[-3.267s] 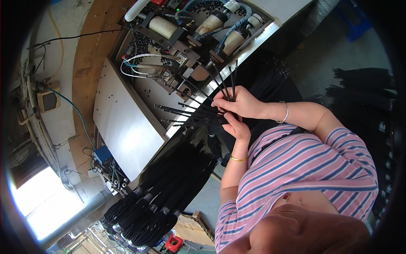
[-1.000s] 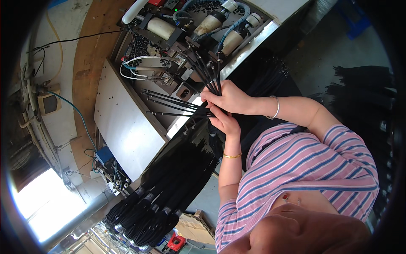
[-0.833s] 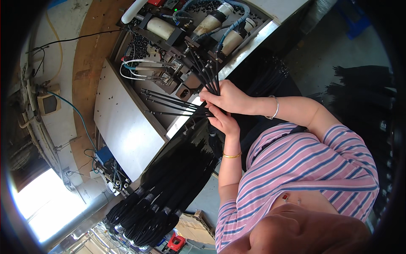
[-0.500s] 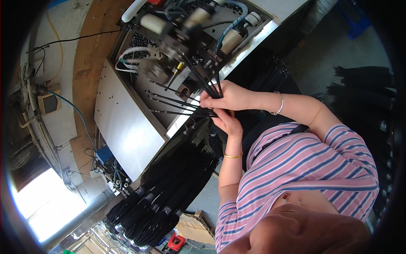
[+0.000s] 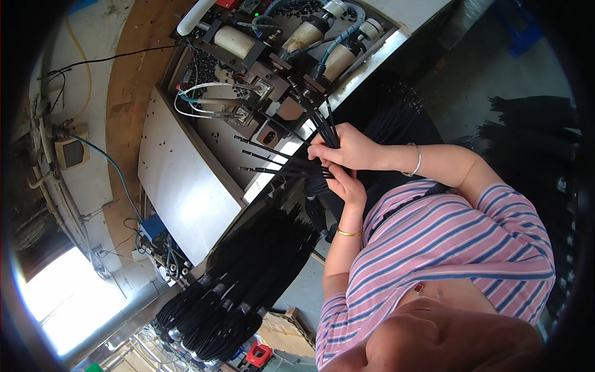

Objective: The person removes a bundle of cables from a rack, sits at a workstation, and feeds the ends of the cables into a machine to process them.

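Note:
Thin black cords with hard tips [image 5: 317,121] fan out from my two hands, which meet just in front of the machine's metal edge. My right hand [image 5: 350,147], with a silver bangle above it, is closed round one bunch of these cords pointing up toward the machine. Just below it, my left hand [image 5: 347,186], with a gold bangle, pinches other cords [image 5: 273,159] whose tips spread leftward over the metal edge. The cords' lower lengths are partly hidden behind my hands. The bench machine [image 5: 273,80] carries cylinders, hoses and metal blocks, close to the upper cord tips.
Small black bits lie scattered in the machine's tray [image 5: 211,139]. A white panel [image 5: 186,180] stands to its left. Large bundles of black cord [image 5: 217,310] hang at the lower left, and more dark cords [image 5: 527,136] lie at the right. A blue stool [image 5: 520,31] is at the upper right.
Both hands have shifted right and slightly down, drawing the cords back from the machine. The machine's parts, blurred before, now look sharp.

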The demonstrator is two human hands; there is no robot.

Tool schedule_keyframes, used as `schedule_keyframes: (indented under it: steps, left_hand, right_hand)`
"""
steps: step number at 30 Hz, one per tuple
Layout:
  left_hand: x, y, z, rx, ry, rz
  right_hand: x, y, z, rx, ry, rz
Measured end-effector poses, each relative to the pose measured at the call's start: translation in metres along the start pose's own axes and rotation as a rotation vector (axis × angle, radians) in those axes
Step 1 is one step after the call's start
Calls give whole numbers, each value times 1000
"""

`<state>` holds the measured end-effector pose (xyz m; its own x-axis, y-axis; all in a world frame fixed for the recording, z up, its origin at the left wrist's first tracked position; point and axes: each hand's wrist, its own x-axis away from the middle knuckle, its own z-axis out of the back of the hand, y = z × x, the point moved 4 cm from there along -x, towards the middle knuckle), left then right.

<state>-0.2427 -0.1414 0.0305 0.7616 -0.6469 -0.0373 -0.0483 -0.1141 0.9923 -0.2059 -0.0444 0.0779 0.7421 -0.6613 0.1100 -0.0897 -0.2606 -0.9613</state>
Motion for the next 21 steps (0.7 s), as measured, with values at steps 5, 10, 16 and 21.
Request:
schedule_keyframes:
  steps: [5,10,16,21]
  left_hand:
    - [-4,-4,6,-48,-59,-7]
    - [-7,-7,7,-67,-56,-44]
    - [-7,-5,3,-73,-89,-35]
    - [-2,5,-3,-80,-60,-74]
  right_hand:
    - [-4,2,-1,-22,7,-24]
    - [-9,3,0,18,-25,-15]
    - [-10,7,2,119,-165,-57]
    - [3,2,1,55,-101,2]
